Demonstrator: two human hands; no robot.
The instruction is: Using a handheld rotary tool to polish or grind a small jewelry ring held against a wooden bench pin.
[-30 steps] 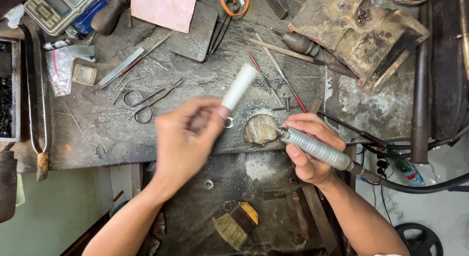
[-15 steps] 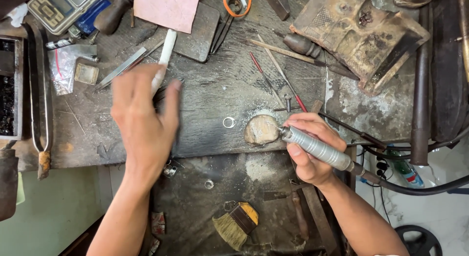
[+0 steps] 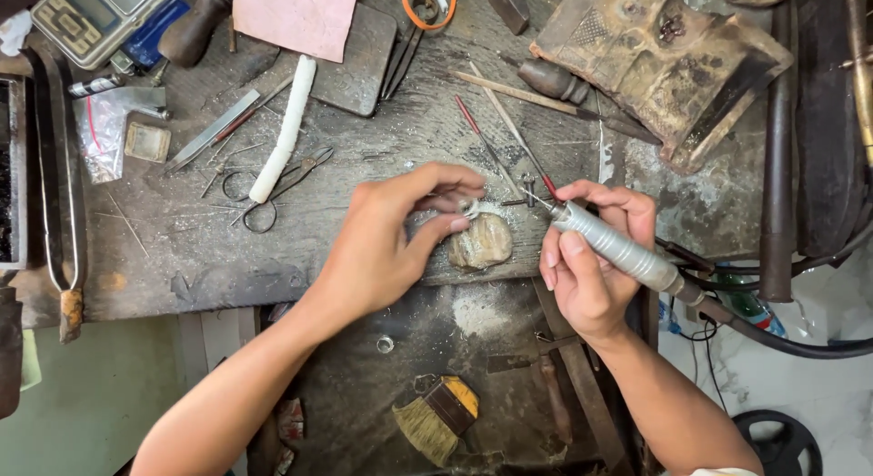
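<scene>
1. While pinched between thumb and fingertips of the left hand (image 3: pixel 391 249), sits against the top of the worn, rounded wooden bench peg (image 3: pixel 482 242) at the front edge of the scarred grey workbench (image 3: pixel 182 249): a small silver-coloured metal ring (image 3: pixel 469 206).
2. Wrapped firmly round the ribbed silver metal rotary handpiece (image 3: pixel 618 249), right hand (image 3: pixel 591 258); tip of the tool just beside the ring (touching or not, cannot tell).
3. Trailing from the rear of the handpiece toward the right edge: a thick black flexible hose (image 3: pixel 782 340).
4. Well apart from both hands, up and to the left: a long white cylindrical stick (image 3: pixel 284 130), lying tilted across small steel scissors (image 3: pixel 273 190) and near flat metal tweezers (image 3: pixel 211 130).
5. Between the hands and the far edge: thin red-tipped needle tools (image 3: pixel 477 130) and a slim wooden rod (image 3: pixel 518 94).
6. At top left, a small digital pocket scale (image 3: pixel 91 17); next to it, a pink cloth (image 3: pixel 296 17) on a dark slab.
7. Below the bench, in the dark dusty tray (image 3: pixel 364 403): a second small metal ring (image 3: pixel 386 345) and a short flat brush with pale bristles (image 3: pixel 436 421) (lying loose, untouched).
</scene>
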